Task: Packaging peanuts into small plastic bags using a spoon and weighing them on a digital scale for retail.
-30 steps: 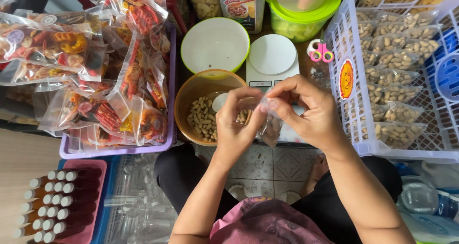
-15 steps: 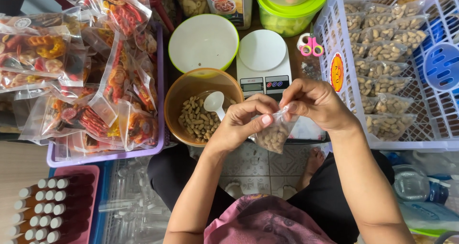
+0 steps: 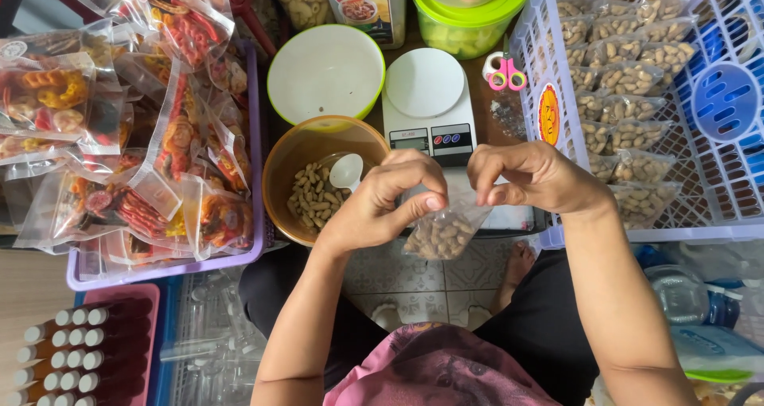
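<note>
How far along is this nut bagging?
Done: many filled bags sit in the white basket. In hand: the left hand and right hand pinch the top of a small clear bag of nuts. Left: nuts remain in the brown bowl with the white spoon.

Floor (image 3: pixel 414 275): pale patterned tiles, visible low centre. Lower left, a strip of light wood-toned surface (image 3: pixel 28 290). Surroundings crowded with storage: white lattice basket (image 3: pixel 716 191) at right, purple tray (image 3: pixel 159 269) at left, pink tray (image 3: pixel 135 294) of capped bottles at lower left. Light even and diffuse, soft shadows only. No wall or window visible.
</note>
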